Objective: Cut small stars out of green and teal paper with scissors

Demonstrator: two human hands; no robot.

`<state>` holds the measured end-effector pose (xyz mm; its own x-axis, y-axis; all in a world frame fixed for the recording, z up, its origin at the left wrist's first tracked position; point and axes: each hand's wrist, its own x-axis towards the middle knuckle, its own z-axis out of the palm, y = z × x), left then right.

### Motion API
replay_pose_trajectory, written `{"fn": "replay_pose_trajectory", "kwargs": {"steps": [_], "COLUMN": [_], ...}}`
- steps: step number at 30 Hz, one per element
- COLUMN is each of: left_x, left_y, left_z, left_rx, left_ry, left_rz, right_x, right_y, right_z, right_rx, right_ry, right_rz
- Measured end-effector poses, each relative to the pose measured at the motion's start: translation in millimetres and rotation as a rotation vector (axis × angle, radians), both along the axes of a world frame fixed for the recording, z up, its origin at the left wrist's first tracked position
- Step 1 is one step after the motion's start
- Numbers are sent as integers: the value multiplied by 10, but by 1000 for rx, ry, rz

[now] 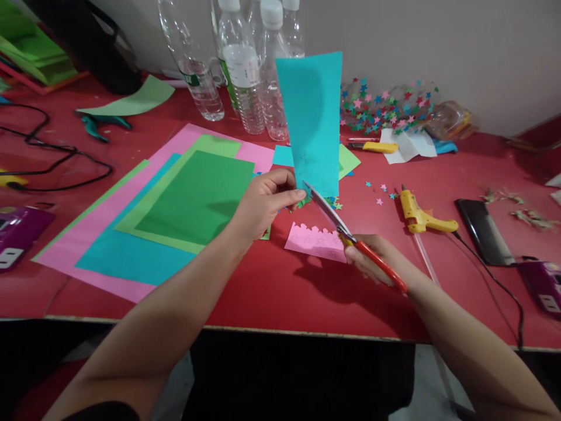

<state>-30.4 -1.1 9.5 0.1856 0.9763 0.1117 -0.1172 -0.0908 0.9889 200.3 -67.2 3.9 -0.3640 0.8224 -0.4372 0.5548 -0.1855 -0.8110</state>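
One red table (272, 298) spreads beneath both hands. Over its near edge come two bare forearms, angled inward so that the hands nearly meet. Left of the left hand (272, 196) lie layered pink, blue and green paper sheets (197, 199), the dark green one uppermost. Beyond the hands stand clear plastic bottles (245, 82), white-capped where their tops show.

Upright between the hands rises the turquoise paper (315, 111), a tall, smooth rectangle, slightly curved, with faint drawn lines near its bottom. The left hand is closed to a pinch, thumb and fingers gripping its lower left edge. The right hand (372, 254) is curled around the red-handled scissors (344, 231), whose blades slant up and leftward to the paper's lower part; how far they are parted is hard to tell.

Right of the right hand rest a yellow glue gun (421, 216) and a glossy black phone (484, 231). Just left of that hand, a pink paper strip (313, 244) carries pencilled stars below a jagged edge. Smallest are the coloured paper stars (390, 111), heaped beyond the right hand.
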Motion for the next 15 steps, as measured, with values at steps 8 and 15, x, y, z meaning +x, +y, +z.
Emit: {"fn": "replay_pose_trajectory", "kwargs": {"steps": [8,15], "left_x": [20,83], "left_y": [-10,-23], "left_z": [-1,-63], "left_rx": [-22,-36], "left_ry": [-54,-169], "left_rz": [25,65], "right_x": [7,-61], "right_y": [17,-12], "right_z": [5,-1], "right_rx": [20,-5], "right_ry": [-18,23], "right_rz": [-1,-54]}}
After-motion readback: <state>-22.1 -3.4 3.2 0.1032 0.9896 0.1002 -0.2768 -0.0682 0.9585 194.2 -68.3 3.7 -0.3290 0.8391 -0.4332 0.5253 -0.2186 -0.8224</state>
